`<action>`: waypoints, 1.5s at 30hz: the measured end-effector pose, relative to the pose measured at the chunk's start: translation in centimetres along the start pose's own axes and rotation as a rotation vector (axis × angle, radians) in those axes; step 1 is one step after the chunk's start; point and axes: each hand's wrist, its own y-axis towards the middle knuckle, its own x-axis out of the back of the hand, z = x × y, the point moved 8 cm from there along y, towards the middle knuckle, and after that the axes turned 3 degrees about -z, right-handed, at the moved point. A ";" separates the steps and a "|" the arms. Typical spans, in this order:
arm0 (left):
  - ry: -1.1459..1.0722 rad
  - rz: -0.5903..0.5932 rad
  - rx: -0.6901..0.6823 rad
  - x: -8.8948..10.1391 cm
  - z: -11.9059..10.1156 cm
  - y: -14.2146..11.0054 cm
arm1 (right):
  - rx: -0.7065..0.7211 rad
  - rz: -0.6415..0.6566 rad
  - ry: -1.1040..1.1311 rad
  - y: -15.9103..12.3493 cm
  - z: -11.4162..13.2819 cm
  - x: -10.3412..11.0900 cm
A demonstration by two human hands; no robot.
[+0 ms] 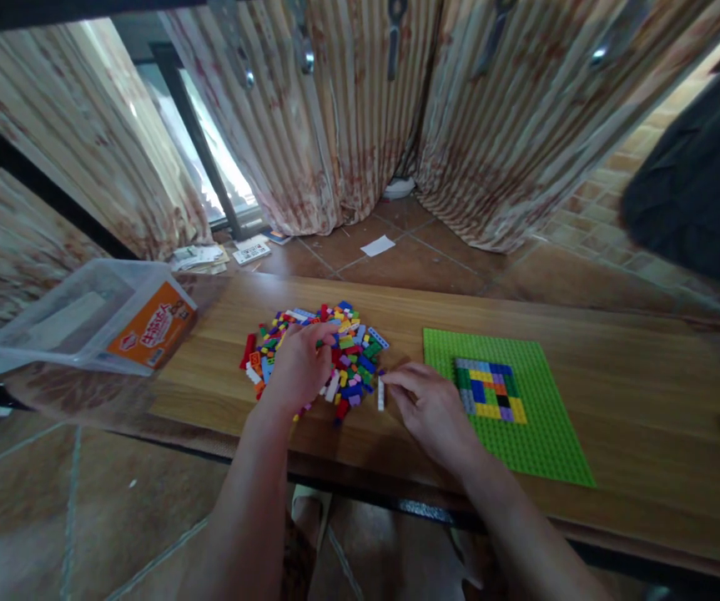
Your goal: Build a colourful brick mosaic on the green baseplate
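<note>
Over a heap of loose toy building bricks (352, 361) in many colours, my left hand (302, 361) reaches in with thumb and forefinger apart; its other fingers are partly hidden. My right hand (428, 409) is at the right edge of the heap, fingertips pinched together. A tiny dark spot shows at those fingertips, too small to name. Just below them lies a narrow white brick (380, 396) on the table. Right of this hand is a green studded baseplate (547, 417), bearing a roughly square patch of joined bricks (490, 391) in grey, yellow, blue, red, green and other colours.
The wooden table (641, 392) runs across the view. A clear plastic box (84, 334) with an orange label stands at its left end. Beyond are striped curtains (334, 125), a tiled floor (422, 259) and papers (378, 245). A dark shape (697, 175) is at the right.
</note>
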 end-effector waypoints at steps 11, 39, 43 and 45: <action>-0.009 -0.032 -0.010 0.5 -0.3 -0.2 | 0.043 0.127 -0.112 -0.6 0.3 -1.4; -0.277 -0.190 0.017 1.7 -1.5 -0.2 | 0.004 -0.152 -0.113 -0.3 -2.0 4.5; -0.521 -0.083 -0.009 -1.0 -5.7 -0.9 | -0.053 -0.273 -0.180 -0.9 -6.0 8.7; -0.658 -0.010 0.019 -3.0 -7.5 -1.4 | -0.103 -0.307 -0.212 -1.3 -8.2 10.4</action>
